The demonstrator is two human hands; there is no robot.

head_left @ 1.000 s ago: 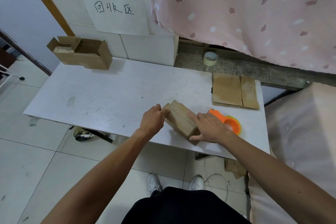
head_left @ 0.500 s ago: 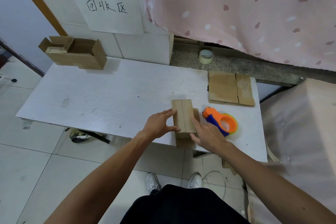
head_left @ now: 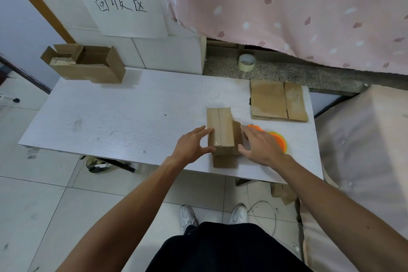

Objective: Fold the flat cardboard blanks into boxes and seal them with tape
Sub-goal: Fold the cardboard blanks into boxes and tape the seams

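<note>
A small folded cardboard box (head_left: 220, 130) stands near the front edge of the white table (head_left: 121, 117), its top seam running away from me. One end flap lies flat on the table toward me, and another sticks out on the right. My left hand (head_left: 192, 146) touches the box's left side with straight fingers, thumb at the near corner. My right hand (head_left: 260, 148) is spread just right of the box, its thumb close to the near right corner. It partly covers the orange tape dispenser (head_left: 279, 140). A stack of flat cardboard blanks (head_left: 278, 100) lies at the back right.
An open cardboard box (head_left: 88, 64) sits at the table's back left corner. A roll of tape (head_left: 246, 62) rests on the stone ledge behind. A pink curtain (head_left: 287, 6) hangs above, and a pale cushion (head_left: 364, 139) borders the table's right edge.
The box has turned from a diagonal to lying straight away from me. My right hand has come off its right side and shifted over the tape dispenser.
</note>
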